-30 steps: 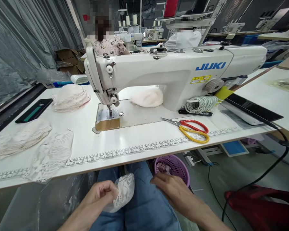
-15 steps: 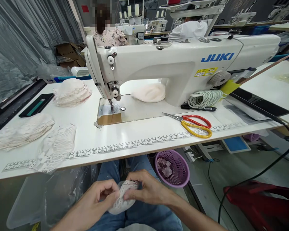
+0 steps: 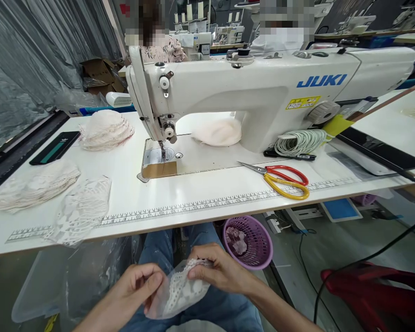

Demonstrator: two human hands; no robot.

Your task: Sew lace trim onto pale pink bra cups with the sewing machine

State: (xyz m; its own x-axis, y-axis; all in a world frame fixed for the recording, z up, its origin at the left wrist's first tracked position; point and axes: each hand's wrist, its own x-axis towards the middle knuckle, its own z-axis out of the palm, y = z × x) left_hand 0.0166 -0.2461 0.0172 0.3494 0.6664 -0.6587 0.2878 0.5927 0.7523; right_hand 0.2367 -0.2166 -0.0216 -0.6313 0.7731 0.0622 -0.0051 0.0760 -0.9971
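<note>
Over my lap, a piece of white lace fabric (image 3: 185, 291) with a sheer edge is stretched between both hands. My left hand (image 3: 141, 287) pinches its sheer left side between thumb and fingers. The upper right lace end is gripped by my right hand (image 3: 217, 267), thumb on top and fingers behind. Above them stands a white sewing machine (image 3: 263, 87) with its needle over the metal plate. Scissors (image 3: 280, 180) with one red and one yellow handle lie on the table front, right of the needle.
Stacks of pale fabric pieces (image 3: 105, 131) and a loose lace piece (image 3: 85, 210) lie on the table's left beside a dark phone-like object (image 3: 55, 147). A purple basket (image 3: 263, 249) with scraps stands below. A black cable (image 3: 363, 256) hangs at right. Two people sit beyond the machine.
My hands have moved apart, the left one to the left and the right one slightly right, spreading the lace fabric wider. More of its sheer edge shows. The view has shifted slightly.
</note>
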